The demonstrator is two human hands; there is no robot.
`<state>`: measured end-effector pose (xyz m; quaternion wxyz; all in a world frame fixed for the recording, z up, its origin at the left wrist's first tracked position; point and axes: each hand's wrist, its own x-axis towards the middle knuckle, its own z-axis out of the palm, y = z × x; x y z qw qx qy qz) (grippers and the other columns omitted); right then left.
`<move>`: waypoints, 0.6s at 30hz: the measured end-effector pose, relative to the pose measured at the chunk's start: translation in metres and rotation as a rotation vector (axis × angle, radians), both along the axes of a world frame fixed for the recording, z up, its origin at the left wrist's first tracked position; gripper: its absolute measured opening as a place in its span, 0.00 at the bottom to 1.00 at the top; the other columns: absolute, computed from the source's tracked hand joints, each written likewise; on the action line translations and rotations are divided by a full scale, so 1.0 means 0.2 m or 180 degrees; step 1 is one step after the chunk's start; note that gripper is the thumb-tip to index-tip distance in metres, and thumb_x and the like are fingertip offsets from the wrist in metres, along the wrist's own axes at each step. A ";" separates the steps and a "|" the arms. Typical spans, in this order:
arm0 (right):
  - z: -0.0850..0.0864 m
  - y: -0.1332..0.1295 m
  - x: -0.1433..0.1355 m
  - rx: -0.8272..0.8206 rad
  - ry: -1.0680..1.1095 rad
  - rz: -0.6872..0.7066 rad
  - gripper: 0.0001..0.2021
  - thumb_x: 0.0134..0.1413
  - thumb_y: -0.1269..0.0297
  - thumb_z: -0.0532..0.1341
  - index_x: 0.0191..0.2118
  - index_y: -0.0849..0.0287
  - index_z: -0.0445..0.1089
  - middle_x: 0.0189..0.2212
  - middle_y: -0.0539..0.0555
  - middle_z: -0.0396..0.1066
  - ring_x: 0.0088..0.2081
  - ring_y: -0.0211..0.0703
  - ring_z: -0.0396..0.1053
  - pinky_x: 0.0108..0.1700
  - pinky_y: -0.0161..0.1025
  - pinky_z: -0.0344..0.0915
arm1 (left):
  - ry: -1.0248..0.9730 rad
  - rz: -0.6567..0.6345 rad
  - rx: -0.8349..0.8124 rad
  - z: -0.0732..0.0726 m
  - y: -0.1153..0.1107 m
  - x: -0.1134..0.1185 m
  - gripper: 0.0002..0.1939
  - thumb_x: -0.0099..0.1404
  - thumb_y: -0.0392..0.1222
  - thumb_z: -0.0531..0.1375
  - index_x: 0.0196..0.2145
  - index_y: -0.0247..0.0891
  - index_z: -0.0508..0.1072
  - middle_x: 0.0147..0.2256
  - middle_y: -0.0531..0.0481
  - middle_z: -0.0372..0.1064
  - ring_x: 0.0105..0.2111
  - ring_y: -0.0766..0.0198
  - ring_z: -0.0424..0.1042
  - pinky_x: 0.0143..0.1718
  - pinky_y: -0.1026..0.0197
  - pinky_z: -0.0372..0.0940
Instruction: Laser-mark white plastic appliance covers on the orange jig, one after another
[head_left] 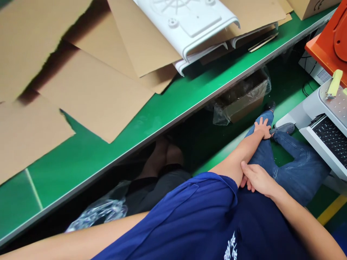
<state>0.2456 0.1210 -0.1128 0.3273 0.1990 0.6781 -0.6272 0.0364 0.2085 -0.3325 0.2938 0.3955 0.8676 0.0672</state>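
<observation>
Your right hand [257,179] lay flat and empty, touching your own left forearm [238,157]. Your left hand [262,127] rested open on a blue-jeaned knee [267,117], beyond the right hand.

Your right hand [257,178] rests open on your left forearm [238,157], your left hand [262,127] on your jeans [295,169], beside a green bench [168,108] stacked with cardboard [92,90] and white panels [187,25].

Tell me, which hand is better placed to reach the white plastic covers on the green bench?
Probably the left. The left hand rests on a knee, nearer the green bench; the right hand lies on the left forearm, farther from the white plastic covers.
</observation>
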 end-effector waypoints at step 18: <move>0.03 0.18 0.08 -0.0053 0.0192 -0.0581 0.27 0.51 0.36 0.73 0.35 0.58 0.73 0.32 0.56 0.78 0.28 0.40 0.68 0.29 0.36 0.62 | 0.0102 -0.0034 -0.0045 0.03 0.00 0.01 0.38 0.67 0.65 0.58 0.71 0.52 0.69 0.81 0.44 0.30 0.78 0.27 0.24 0.68 0.18 0.46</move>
